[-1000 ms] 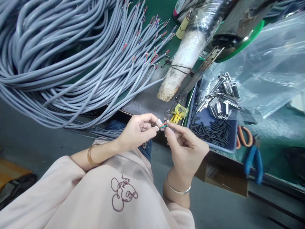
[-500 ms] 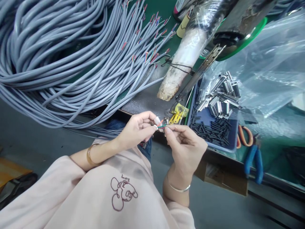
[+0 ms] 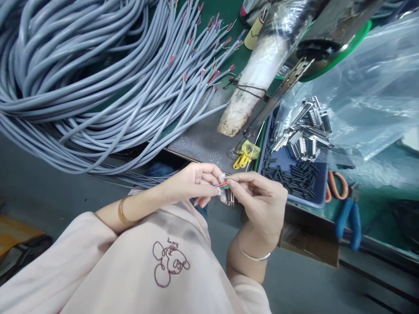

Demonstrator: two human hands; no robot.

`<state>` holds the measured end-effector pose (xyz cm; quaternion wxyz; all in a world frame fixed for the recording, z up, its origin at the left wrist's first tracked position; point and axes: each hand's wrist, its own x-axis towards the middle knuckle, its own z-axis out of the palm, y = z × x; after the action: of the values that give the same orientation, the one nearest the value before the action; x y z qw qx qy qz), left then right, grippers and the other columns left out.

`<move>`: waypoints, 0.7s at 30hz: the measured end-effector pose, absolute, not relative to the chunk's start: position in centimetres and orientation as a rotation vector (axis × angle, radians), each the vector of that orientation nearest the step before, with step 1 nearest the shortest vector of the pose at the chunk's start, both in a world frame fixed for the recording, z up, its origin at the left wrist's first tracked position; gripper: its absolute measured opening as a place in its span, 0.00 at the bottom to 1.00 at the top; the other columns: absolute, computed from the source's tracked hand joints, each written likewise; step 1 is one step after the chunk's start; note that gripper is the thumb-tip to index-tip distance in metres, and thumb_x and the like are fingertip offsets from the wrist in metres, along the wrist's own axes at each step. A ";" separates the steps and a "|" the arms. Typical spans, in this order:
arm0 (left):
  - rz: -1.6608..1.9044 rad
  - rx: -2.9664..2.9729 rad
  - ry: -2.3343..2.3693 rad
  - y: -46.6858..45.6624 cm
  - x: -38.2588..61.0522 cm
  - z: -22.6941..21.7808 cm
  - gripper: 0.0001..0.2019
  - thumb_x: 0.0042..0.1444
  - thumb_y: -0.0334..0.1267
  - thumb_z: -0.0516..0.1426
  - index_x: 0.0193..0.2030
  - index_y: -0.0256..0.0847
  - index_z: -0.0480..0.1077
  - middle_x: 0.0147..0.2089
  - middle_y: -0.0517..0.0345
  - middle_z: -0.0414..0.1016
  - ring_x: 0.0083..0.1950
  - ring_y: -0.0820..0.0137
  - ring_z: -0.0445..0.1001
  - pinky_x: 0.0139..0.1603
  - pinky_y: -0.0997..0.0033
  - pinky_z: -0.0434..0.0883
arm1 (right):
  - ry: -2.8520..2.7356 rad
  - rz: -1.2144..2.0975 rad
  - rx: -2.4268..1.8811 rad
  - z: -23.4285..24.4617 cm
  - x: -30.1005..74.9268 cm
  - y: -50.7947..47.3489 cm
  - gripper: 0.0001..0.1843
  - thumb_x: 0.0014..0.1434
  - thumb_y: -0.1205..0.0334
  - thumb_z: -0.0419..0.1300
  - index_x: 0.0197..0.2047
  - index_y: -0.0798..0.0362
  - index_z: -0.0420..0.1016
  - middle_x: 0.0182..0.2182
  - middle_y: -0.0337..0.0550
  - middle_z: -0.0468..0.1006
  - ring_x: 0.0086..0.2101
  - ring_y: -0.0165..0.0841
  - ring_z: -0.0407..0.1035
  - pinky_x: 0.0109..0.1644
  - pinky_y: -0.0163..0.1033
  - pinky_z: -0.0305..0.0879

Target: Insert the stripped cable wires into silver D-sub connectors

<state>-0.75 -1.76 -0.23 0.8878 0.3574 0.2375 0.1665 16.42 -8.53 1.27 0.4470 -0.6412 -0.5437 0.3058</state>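
Note:
My left hand [image 3: 193,183] and my right hand [image 3: 262,200] meet in front of the bench edge, just above my lap. Both pinch the same short bunch of thin coloured wires [image 3: 223,185], red and green among them, that runs between their fingertips. A small metal connector [image 3: 229,197] hangs just below the wires, by my right thumb. Whether it is fixed to the wires is hidden. The left fingers are closed around the cable end.
A big bundle of grey cables [image 3: 81,78] with stripped coloured ends fills the bench's left. A blue tray [image 3: 310,201] holds black sleeves and metal connectors. A plastic-wrapped machine arm [image 3: 262,74], yellow clip [image 3: 244,155], blue-handled pliers [image 3: 348,222] and clear bags lie near.
Both hands have moved down and toward my body, off the bench edge, still pinching the coloured wires. The connector now hangs below my fingers.

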 end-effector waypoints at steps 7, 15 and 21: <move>0.526 0.947 0.690 -2.7 -0.7 -0.4 0.09 0.50 0.32 0.65 0.37 0.37 0.72 0.26 0.65 0.73 0.21 0.82 0.65 0.22 0.80 0.64 | -1.308 0.634 -1.654 0.9 15.7 -9.0 0.08 0.57 0.59 0.67 0.29 0.53 0.80 0.15 0.29 0.62 0.16 0.21 0.52 0.18 0.28 0.48; 0.652 0.841 0.647 -2.3 -0.3 -0.3 0.09 0.52 0.35 0.65 0.36 0.37 0.70 0.24 0.68 0.67 0.18 0.83 0.59 0.19 0.81 0.56 | -1.493 -0.067 -1.630 -0.7 14.1 -10.3 0.02 0.61 0.66 0.67 0.37 0.49 0.80 0.18 0.28 0.69 0.17 0.21 0.58 0.23 0.29 0.57; 0.667 0.740 0.632 -1.5 0.0 0.0 0.10 0.48 0.34 0.67 0.33 0.37 0.69 0.23 0.68 0.68 0.18 0.85 0.57 0.18 0.80 0.53 | -1.900 -0.352 -1.451 -1.3 13.3 -10.3 0.06 0.64 0.70 0.63 0.42 0.50 0.77 0.17 0.29 0.70 0.17 0.22 0.60 0.25 0.32 0.58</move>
<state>0.00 -1.55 -0.01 0.8311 0.3487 0.2980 0.3145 13.26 -10.28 -1.28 0.3546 -0.5613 -0.7352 -0.1364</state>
